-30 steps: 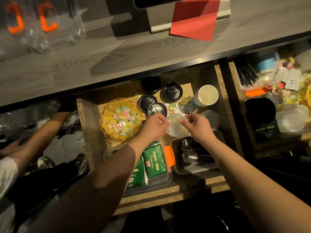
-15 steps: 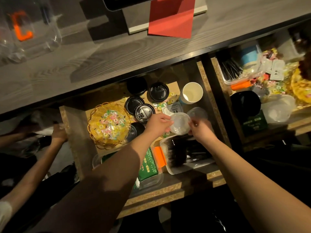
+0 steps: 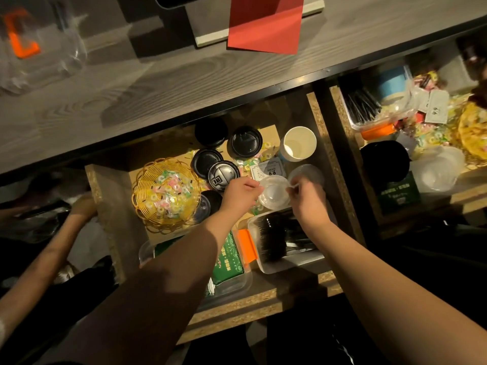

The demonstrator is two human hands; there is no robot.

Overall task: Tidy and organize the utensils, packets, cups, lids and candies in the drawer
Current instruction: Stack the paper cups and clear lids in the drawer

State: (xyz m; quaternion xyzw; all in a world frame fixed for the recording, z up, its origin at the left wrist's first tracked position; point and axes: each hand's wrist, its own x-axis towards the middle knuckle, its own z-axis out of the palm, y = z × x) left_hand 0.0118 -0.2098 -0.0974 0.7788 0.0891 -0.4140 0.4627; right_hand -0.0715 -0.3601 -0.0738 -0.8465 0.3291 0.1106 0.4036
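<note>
Two hands in the open drawer (image 3: 326, 164). Left hand (image 3: 241, 193) pinching one edge of a clear plastic lid (image 3: 274, 192), fingers (image 3: 254, 186) curled on the rim. Right hand (image 3: 307, 197) pinching the other edge, fingers (image 3: 292, 188) bent tight on it. Lid held just above the drawer floor, right between the two sets of fingers.

Just past the right fingers, another clear lid (image 3: 307, 173) lying flat. Further out from the fingertips, a white paper cup (image 3: 299, 146) standing up. Past the left fingers, black lids (image 3: 224, 175) in a loose bunch, with loose candies (image 3: 246, 164) and a small white packet (image 3: 268, 168) among them. Off to the left of the left hand, a yellow basket (image 3: 166, 193) full of candies. Back toward the wrists, a clear box of black utensils (image 3: 284, 241) and a box of green packets (image 3: 229, 259).

Could go wrong from here:
- Thin, slippery lid. Loose pinch, then a drop onto the candies.
- Probably meant to go on top of the other clear lid. Badly lined up, then a crooked pile that slides.
- Cup very near the right knuckles. One bump, then a tipped cup.
- Dim light and see-through plastic. Easy to miss an edge.
</note>
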